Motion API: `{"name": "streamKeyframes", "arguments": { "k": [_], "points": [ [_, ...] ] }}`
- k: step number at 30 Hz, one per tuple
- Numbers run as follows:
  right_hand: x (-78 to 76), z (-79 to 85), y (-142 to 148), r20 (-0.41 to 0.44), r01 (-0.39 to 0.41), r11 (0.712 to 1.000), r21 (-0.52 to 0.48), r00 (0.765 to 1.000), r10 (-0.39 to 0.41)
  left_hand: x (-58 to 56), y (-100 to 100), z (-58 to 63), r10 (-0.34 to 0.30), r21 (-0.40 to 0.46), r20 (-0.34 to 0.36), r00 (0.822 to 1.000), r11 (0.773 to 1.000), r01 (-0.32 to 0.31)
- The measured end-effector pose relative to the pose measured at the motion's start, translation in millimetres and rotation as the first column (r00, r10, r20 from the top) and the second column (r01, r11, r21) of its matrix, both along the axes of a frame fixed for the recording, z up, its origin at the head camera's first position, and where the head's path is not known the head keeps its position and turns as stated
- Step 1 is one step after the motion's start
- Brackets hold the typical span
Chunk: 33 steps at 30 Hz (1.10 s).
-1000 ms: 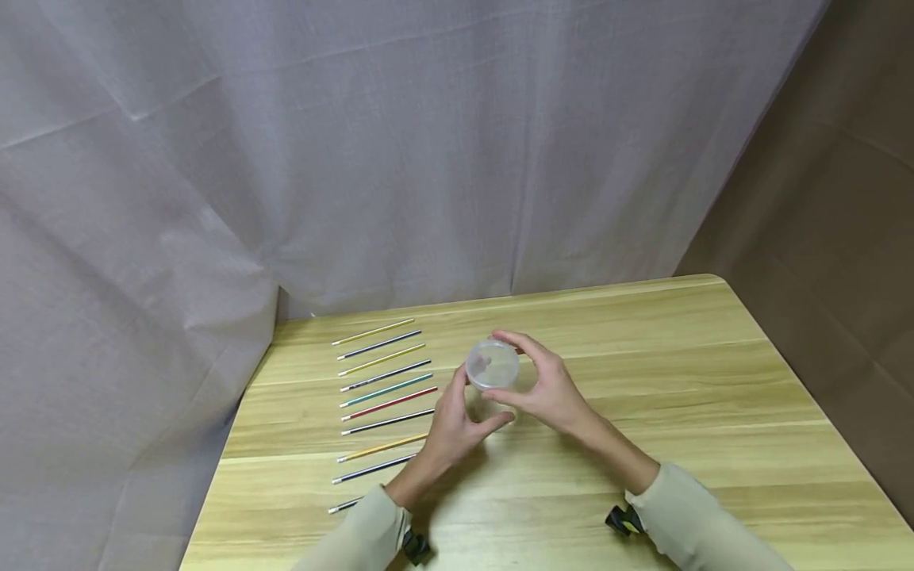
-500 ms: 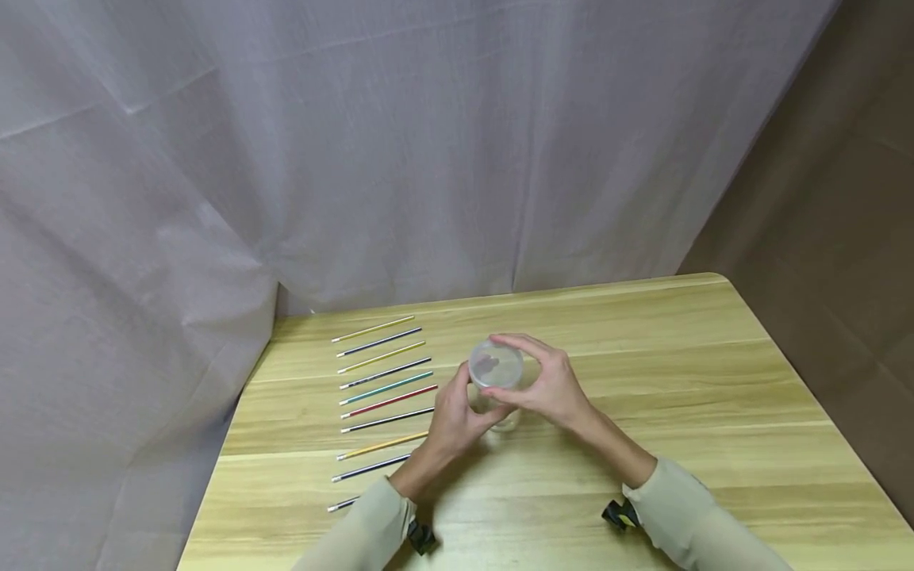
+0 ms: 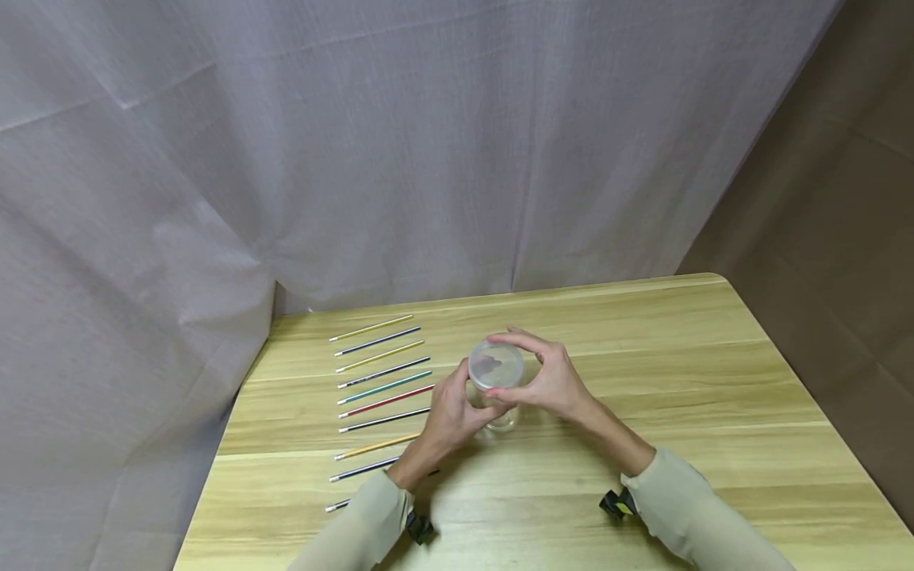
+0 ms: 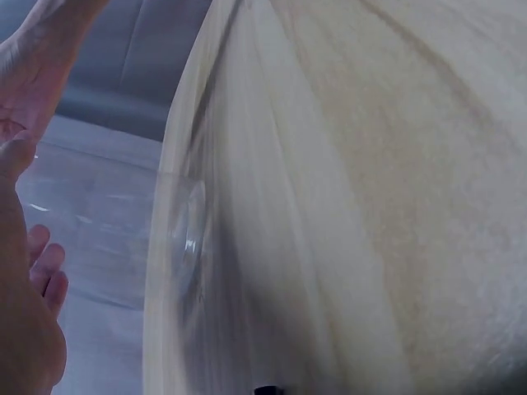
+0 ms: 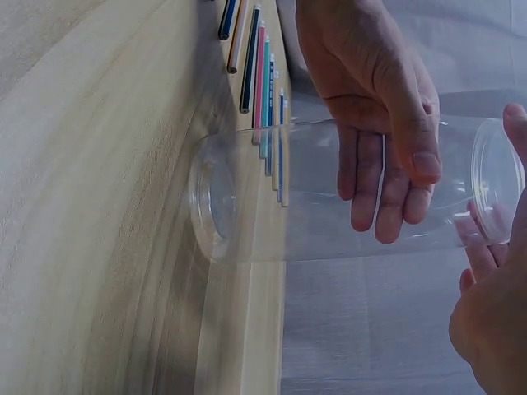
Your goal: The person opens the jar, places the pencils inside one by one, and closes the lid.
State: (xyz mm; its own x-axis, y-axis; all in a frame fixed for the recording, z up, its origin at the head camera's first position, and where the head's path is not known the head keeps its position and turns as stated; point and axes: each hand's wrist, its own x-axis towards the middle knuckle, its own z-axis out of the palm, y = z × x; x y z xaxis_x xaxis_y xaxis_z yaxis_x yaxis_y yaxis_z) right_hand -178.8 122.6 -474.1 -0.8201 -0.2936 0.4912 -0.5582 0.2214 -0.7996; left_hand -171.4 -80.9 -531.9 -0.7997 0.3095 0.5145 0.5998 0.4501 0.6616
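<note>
A tall clear plastic jar point(image 5: 321, 239) stands close over the wooden table, its round base at the tabletop and its translucent lid point(image 3: 496, 365) uppermost. My left hand point(image 3: 450, 410) holds the jar's side below the lid, thumb on the near side and fingers round the far side. In the right wrist view, this left hand point(image 5: 383, 123) lies across the see-through wall. My right hand point(image 3: 551, 379) grips the lid's edge from the right, thumb at the front and fingers behind. Through the transparent wall, no contents show.
Several pencils, among them a red pencil point(image 3: 385, 402) and a teal pencil point(image 3: 385, 388), lie in a slanted row on the table point(image 3: 643, 357), left of the jar. My left forearm covers parts of the nearest ones. A grey curtain point(image 3: 400, 159) hangs behind the table.
The lid has shifted slightly to the right. My left thumb has come in closer against the jar, and my right fingers have moved a little along the lid's edge.
</note>
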Motion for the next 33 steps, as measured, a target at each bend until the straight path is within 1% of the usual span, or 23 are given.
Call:
{"name": "streamKeyframes", "arguments": {
  "k": [2, 6, 8, 10, 12, 15, 19, 22, 24, 26, 29, 33],
  "points": [
    [-0.7, -0.6, -0.9, 0.015, -0.02, 1.0, -0.014, 1.0, 0.02, -1.0, -1.4, -0.6, -0.001, -0.004, 0.002, 1.0, 1.0, 0.001],
    [-3.1, -1.8, -0.6, 0.05, -0.053, 0.998, -0.036, 0.997, 0.055, -3.8, -2.3, -1.6, -0.002, -0.013, -0.02, 1.0, 1.0, 0.001],
    [-4.6, -2.0, 0.3, 0.07, -0.066, 0.997, -0.039, 0.995, 0.069, -5.2, -2.8, -1.3, -0.013, -0.014, -0.029, 0.999, 1.0, 0.013],
    [-6.3, -2.1, 1.5, 0.094, -0.087, 0.995, -0.044, 0.991, 0.091, -7.2, -4.0, -0.5, -0.043, -0.014, -0.032, 0.999, 0.999, 0.043],
    [-8.0, -1.8, 3.1, 0.111, -0.115, 0.992, -0.049, 0.987, 0.12, -9.3, -5.9, 0.7, -0.08, -0.014, -0.014, 0.997, 0.997, 0.08],
    [-11.0, -0.9, 5.5, 0.12, -0.176, 0.982, -0.065, 0.976, 0.183, -12.1, -8.7, 3.6, -0.127, -0.022, 0.034, 0.991, 0.992, 0.128],
    [-13.7, -1.2, 7.7, 0.12, -0.242, 0.967, -0.078, 0.961, 0.25, -13.1, -10.8, 6.6, -0.139, -0.07, 0.092, 0.986, 0.987, 0.146],
    [-12.0, -2.2, 7.1, 0.125, -0.262, 0.963, -0.069, 0.955, 0.269, -11.5, -11.9, 6.9, -0.146, -0.088, 0.122, 0.982, 0.984, 0.157],
    [-9.6, -2.5, 6.0, 0.125, -0.263, 0.963, -0.054, 0.955, 0.268, -9.2, -12.7, 6.7, -0.151, -0.078, 0.154, 0.976, 0.983, 0.165],
    [-6.8, -3.1, 5.8, 0.109, -0.251, 0.967, -0.036, 0.961, 0.253, -6.6, -12.4, 6.6, -0.15, -0.052, 0.196, 0.969, 0.985, 0.163],
    [-1.6, -3.6, 5.2, 0.086, -0.199, 0.98, -0.019, 0.976, 0.2, -2.7, -13.0, 7.2, -0.137, -0.007, 0.245, 0.96, 0.99, 0.143],
    [4.3, -4.1, 3.4, 0.05, -0.113, 0.994, -0.015, 0.992, 0.113, 0.7, -13.6, 10.0, -0.128, 0.044, 0.247, 0.961, 0.992, 0.121]
  ]
}}
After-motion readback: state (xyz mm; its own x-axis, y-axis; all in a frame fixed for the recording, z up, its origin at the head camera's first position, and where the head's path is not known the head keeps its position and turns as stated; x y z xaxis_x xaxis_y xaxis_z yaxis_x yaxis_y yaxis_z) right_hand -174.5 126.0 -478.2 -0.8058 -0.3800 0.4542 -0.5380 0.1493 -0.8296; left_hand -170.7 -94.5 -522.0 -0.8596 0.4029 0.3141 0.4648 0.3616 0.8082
